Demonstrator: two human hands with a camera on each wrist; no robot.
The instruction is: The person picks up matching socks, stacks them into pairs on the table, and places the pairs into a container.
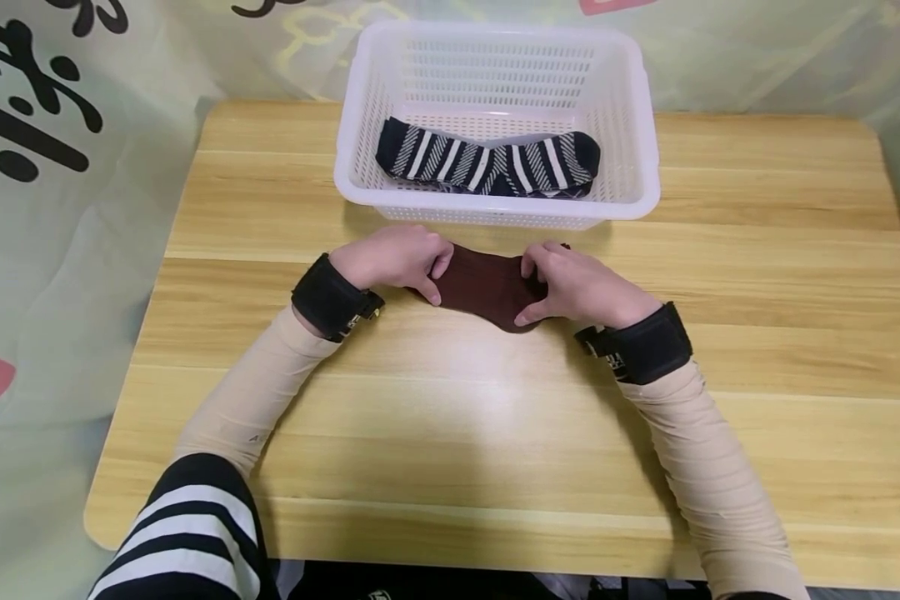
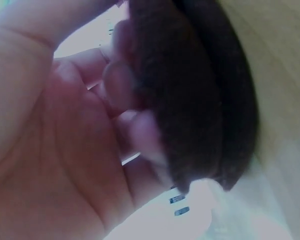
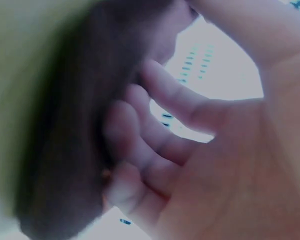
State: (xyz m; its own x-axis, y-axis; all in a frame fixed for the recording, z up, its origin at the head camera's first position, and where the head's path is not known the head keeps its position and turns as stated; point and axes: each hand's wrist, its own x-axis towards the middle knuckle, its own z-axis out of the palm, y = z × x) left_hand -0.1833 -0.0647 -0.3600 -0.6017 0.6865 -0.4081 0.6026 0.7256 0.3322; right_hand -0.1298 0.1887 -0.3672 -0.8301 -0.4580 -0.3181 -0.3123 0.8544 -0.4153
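Note:
Dark brown socks (image 1: 483, 283), laid together in layers, stretch sideways between my two hands just in front of the basket. My left hand (image 1: 401, 260) pinches their left end between thumb and curled fingers. At the other end my right hand (image 1: 581, 283) grips them the same way, thumb toward the near edge. In the left wrist view the layered brown fabric (image 2: 190, 95) shows two edges beside the fingertips (image 2: 145, 132). Blurred brown fabric (image 3: 75, 130) lies against the curled fingers (image 3: 122, 125) in the right wrist view.
A white perforated plastic basket (image 1: 495, 212) stands at the back of the wooden table (image 1: 450, 467). Black-and-white striped socks (image 1: 487, 162) lie inside it, along its near side. A printed cloth (image 1: 150, 92) hangs behind and to the left of the table.

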